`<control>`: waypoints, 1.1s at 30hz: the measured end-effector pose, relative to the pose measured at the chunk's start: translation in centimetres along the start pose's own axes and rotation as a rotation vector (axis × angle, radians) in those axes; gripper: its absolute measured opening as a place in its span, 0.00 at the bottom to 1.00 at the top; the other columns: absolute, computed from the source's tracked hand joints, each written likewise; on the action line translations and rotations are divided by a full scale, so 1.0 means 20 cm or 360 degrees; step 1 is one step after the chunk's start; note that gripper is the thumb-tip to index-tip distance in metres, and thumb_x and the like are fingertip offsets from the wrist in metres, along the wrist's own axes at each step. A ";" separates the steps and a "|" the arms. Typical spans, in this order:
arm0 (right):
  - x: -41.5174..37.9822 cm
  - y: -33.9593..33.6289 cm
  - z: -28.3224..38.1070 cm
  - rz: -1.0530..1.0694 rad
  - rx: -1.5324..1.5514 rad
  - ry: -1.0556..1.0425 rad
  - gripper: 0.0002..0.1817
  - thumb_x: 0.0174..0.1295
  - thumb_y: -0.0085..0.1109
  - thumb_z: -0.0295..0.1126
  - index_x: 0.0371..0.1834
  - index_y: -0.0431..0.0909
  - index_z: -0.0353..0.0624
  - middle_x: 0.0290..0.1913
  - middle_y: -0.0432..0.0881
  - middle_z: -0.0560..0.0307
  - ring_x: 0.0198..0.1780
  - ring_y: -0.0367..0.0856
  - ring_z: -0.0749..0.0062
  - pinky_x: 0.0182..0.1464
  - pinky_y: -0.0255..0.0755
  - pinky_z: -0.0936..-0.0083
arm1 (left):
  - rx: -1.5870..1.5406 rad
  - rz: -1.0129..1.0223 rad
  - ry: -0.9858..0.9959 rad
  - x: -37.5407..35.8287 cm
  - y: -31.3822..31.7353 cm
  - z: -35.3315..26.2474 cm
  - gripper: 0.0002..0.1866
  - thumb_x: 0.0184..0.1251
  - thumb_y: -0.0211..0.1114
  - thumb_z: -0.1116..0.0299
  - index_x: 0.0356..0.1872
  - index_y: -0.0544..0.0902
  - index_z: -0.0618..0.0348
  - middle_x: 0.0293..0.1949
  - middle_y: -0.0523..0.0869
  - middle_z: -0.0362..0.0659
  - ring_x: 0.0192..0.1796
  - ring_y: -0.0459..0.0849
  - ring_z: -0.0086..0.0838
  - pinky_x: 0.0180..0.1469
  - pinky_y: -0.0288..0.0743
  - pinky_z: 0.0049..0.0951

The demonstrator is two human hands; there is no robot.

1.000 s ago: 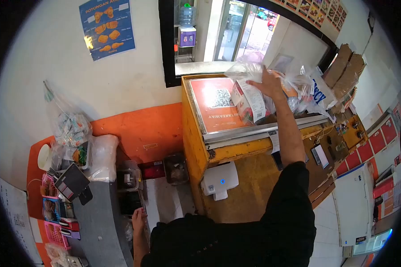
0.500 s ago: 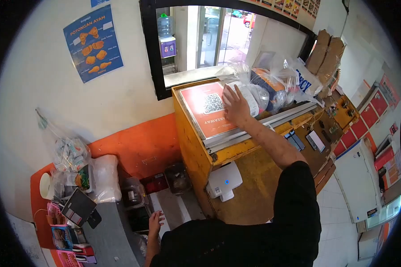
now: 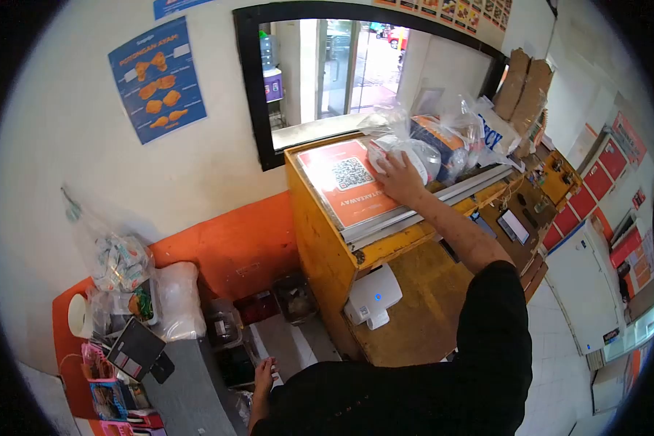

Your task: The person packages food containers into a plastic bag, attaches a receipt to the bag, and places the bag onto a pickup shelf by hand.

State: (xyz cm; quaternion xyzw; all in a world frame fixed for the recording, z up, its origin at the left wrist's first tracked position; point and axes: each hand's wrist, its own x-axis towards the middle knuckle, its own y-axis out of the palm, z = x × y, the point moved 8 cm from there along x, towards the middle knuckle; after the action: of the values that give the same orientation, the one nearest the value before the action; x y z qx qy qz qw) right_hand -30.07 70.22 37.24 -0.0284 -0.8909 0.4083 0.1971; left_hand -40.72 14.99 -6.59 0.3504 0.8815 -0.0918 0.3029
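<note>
My right hand point(image 3: 402, 179) reaches over the raised counter top, fingers stretched out and apart. It lies against a clear plastic bag point(image 3: 423, 161) with a white item or paper inside, beside the right edge of an orange sign with a QR code point(image 3: 350, 174). What the fingertips press on is partly hidden. My left hand point(image 3: 266, 374) hangs low at my side, fingers loosely bent and apart, with nothing visible in it. Nearest to it are plastic containers point(image 3: 225, 327) on the floor side and the grey surface point(image 3: 178, 378).
A yellow wooden counter point(image 3: 320, 240) holds more bagged packages point(image 3: 443, 142). A white printer point(image 3: 374, 296) sits on its lower shelf, with a phone point(image 3: 514, 227) farther right. Behind is a black-framed window point(image 3: 269, 87). A card terminal point(image 3: 136, 349) stands at left.
My right hand has slid right and slightly down, off the QR sign's edge onto the clear bag. My left hand stays low, and the view has shifted slightly.
</note>
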 end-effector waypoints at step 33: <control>-0.84 -0.46 3.38 0.1945 0.2084 -0.1106 0.21 0.65 0.60 0.43 0.52 0.79 0.37 0.46 0.84 0.46 0.48 0.83 0.59 0.51 0.75 0.67 | -0.0274 -0.0924 0.0237 -0.88 -1.07 0.40 0.16 0.73 0.58 0.59 0.49 0.81 0.63 0.37 0.86 0.42 0.36 0.83 0.25 0.44 0.77 0.29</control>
State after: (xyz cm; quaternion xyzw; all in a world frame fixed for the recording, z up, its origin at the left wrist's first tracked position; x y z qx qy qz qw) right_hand -38.90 12.07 -1.28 -0.2496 -0.3261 0.8427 -0.3481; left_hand -41.41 -13.62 -3.50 0.0629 0.9690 -0.0736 0.2272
